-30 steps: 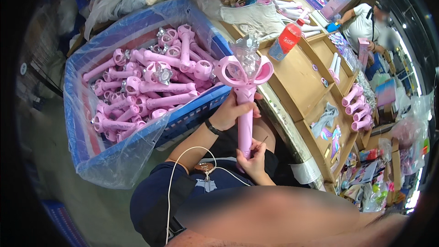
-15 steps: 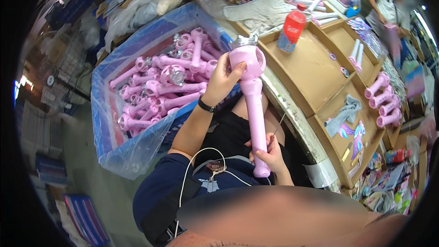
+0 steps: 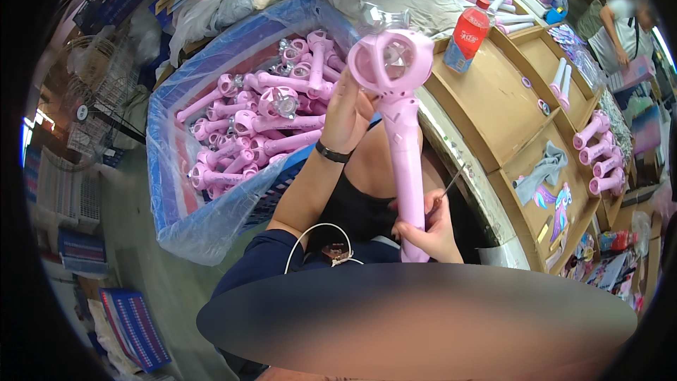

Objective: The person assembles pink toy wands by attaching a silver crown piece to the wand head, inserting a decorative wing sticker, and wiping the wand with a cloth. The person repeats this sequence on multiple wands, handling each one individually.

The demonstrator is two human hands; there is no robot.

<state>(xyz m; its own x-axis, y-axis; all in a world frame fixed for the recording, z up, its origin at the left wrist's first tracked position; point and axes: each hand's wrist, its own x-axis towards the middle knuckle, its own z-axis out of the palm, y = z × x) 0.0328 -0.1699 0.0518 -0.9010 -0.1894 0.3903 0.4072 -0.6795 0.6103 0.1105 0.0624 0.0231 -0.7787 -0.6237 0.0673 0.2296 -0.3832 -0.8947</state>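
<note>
A pink toy wand [image 3: 402, 141] stands upright in front of me, with a round openwork head around a clear faceted piece and a clear crown-like top. My left hand [image 3: 348, 118], a dark band at its wrist, holds it below the head; some fingers are hidden behind it. Lower down, my right hand [image 3: 436, 229] is closed round the handle's bottom. From that same hand sticks out a thin metal rod tool [image 3: 455, 180], whose grip is mostly covered by the fingers. Beside my left arm, a blue crate [image 3: 163, 190] lined with clear plastic holds many similar pink wands [image 3: 282, 102].
At right, a bench bears cardboard trays [image 3: 486, 116], a red-capped bottle [image 3: 469, 35], a grey cloth [image 3: 543, 169], pink handle parts [image 3: 599, 152] and white sticks [image 3: 562, 83]. A person [image 3: 620, 35] stands at the far right. A wire-guarded fan [image 3: 81, 109] is at left.
The wand has come up closer, its head turned so the clear piece inside shows. My left hand has slid from the head's front to behind its left side. My right hand stays low on the handle.
</note>
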